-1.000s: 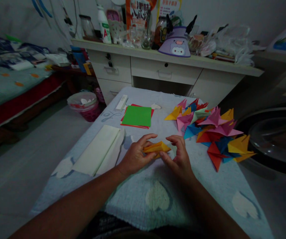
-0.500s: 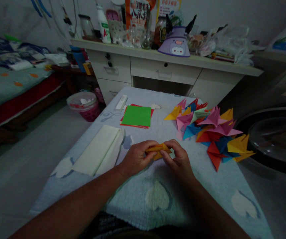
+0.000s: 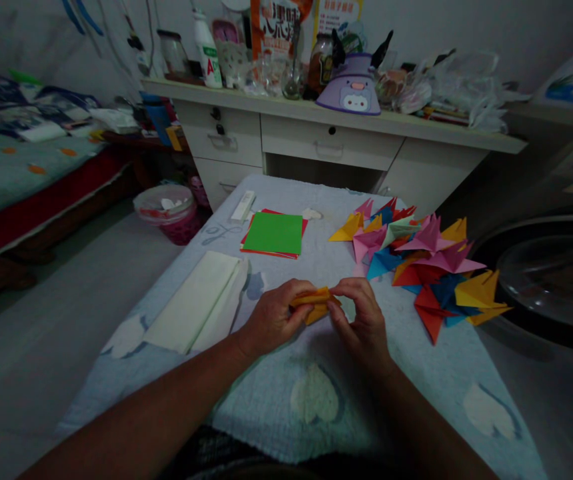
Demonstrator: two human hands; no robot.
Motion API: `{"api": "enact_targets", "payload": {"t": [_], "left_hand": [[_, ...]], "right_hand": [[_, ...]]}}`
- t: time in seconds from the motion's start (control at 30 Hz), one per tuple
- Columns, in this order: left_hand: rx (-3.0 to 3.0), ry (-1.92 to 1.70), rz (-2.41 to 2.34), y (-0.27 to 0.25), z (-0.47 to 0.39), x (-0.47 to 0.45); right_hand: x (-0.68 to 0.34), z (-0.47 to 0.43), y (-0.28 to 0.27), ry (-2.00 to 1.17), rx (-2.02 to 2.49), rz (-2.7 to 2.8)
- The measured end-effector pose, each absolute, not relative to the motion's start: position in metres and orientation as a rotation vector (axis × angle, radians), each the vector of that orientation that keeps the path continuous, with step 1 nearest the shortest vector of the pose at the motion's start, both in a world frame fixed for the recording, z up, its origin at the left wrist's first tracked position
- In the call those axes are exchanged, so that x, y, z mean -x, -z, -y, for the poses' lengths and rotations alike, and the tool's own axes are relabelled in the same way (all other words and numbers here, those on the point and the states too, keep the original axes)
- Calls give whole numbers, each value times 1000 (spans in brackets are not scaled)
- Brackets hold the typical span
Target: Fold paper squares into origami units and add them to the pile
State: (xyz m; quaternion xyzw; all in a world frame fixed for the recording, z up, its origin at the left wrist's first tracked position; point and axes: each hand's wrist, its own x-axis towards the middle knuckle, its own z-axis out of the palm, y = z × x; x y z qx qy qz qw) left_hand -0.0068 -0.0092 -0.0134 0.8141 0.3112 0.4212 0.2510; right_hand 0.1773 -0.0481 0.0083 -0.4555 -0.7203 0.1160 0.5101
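A folded piece of orange origami paper (image 3: 319, 311) is held just above the cloth, between both hands. My left hand (image 3: 277, 312) grips its left side, with thumb in front and fingers behind. My right hand (image 3: 362, 321) pinches its right end between thumb and index finger. Ahead and to the left lies a stack of square coloured paper (image 3: 273, 233) with a green sheet on top. Folded paper cranes (image 3: 431, 257) in pink, yellow, red, blue and orange are heaped to the right of my hands.
A cloth with heart shapes (image 3: 316, 393) covers the table. Left of my hands lies a folded white sheet (image 3: 196, 300), with a small white box (image 3: 243, 206) farther back. Beyond stands a cluttered white desk (image 3: 291, 137); a pink bin (image 3: 171, 217) is on the floor at left.
My right hand has shifted slightly, its fingers more bent and raised at the paper's right end. The orange paper looks a little narrower; my left hand has barely moved.
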Motion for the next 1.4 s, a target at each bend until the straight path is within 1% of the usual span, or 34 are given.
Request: {"api": "enact_targets", "payload": {"t": [0.2, 0.43, 0.8, 1.2, 1.4], "left_hand": [[-2259, -1237, -802, 16, 7, 5], [-2279, -1187, -773, 15, 8, 5], [-2270, -1201, -782, 18, 6, 5], [-2286, -1169, -728, 14, 7, 4], [-2239, -1124, -781, 12, 6, 4]], "right_hand": [[-177, 49, -7, -282, 1088, 1745], [-178, 46, -4, -267, 1159, 1768], [-179, 49, -2, -188, 1096, 1847], [-178, 47, -7, -273, 1040, 1824], [-179, 46, -5, -231, 1044, 1872]]}}
